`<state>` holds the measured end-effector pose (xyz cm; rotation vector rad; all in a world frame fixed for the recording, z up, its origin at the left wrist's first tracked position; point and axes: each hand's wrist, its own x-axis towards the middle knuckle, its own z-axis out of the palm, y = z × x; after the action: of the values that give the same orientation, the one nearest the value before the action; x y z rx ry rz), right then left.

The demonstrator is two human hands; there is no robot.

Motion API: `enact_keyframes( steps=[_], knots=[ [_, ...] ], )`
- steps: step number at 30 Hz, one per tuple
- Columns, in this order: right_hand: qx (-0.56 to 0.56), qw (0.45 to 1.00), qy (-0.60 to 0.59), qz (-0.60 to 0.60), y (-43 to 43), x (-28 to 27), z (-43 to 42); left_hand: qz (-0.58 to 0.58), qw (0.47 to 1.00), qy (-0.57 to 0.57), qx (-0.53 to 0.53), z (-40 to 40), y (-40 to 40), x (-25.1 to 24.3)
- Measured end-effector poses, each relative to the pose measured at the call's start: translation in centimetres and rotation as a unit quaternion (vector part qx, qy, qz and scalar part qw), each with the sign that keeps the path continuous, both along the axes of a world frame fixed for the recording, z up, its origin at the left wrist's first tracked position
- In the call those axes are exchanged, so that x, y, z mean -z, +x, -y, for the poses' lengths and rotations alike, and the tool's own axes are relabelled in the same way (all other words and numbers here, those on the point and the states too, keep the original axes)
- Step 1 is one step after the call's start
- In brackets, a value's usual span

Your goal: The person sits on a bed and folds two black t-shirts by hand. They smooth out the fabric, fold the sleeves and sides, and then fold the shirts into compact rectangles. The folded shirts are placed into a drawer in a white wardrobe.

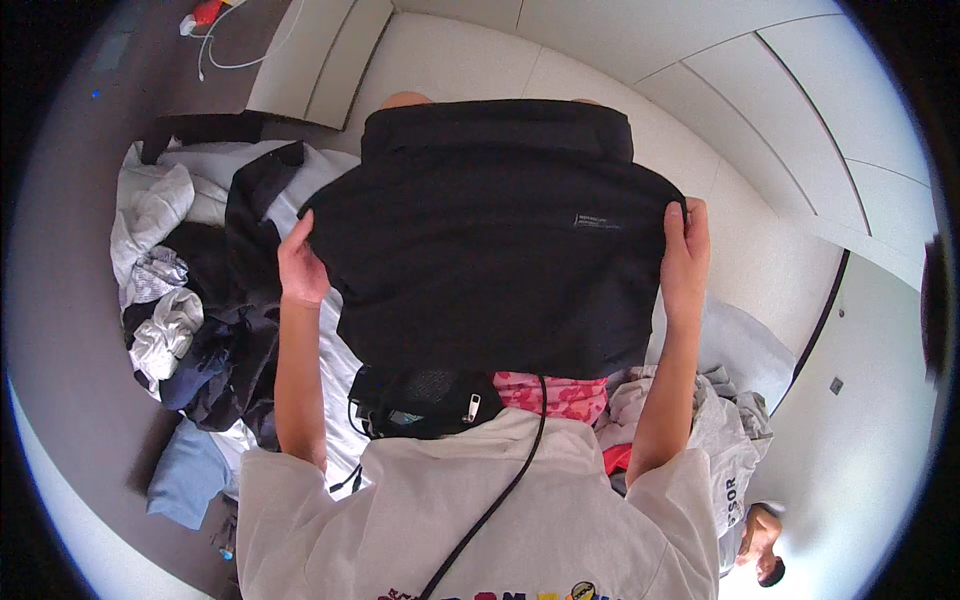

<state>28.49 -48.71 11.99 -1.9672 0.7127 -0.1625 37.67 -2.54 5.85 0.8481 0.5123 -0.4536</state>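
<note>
A black fabric garment (487, 262) hangs spread out between my two hands, with a small block of pale print near its right side. My left hand (304, 262) pinches its left edge, thumb up. At the opposite edge my right hand (686, 251) grips the cloth between thumb and fingers. The garment's upper part is a folded-over band. Below its lower edge show a black mesh pouch (431, 397) with a zip pull and a pink patterned cloth (555, 394). Most of what lies behind the garment is hidden.
Piled clothes (217, 360), white, black and navy, lie to the left, with a folded blue cloth (187, 469) below. More clothes (712, 427) are heaped at right. A white cable (217, 56) lies upper left. White cabinets (772, 120) line the upper right. Another person (761, 536) shows lower right.
</note>
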Motion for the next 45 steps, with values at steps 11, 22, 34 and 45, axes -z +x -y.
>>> enact_keyframes(
  steps=[11,22,34,45],
  knots=[
    [-0.016,0.99,-0.045,-0.129,-2.3,0.0,-2.9,0.114,0.891,0.405,0.171,3.1,-1.2,-3.2],
    [0.061,0.897,0.424,0.111,-3.5,-5.3,-3.9,0.038,0.998,0.054,-0.002,3.0,-2.4,-8.1],
    [-0.066,0.907,0.383,0.161,-3.1,-2.0,-1.3,0.231,0.935,-0.26,0.069,-1.3,-2.1,-1.8],
    [0.039,0.92,0.39,0.022,-1.7,1.5,-0.9,0.06,0.998,0.0,-0.013,2.3,-2.0,-1.1]
  ],
)
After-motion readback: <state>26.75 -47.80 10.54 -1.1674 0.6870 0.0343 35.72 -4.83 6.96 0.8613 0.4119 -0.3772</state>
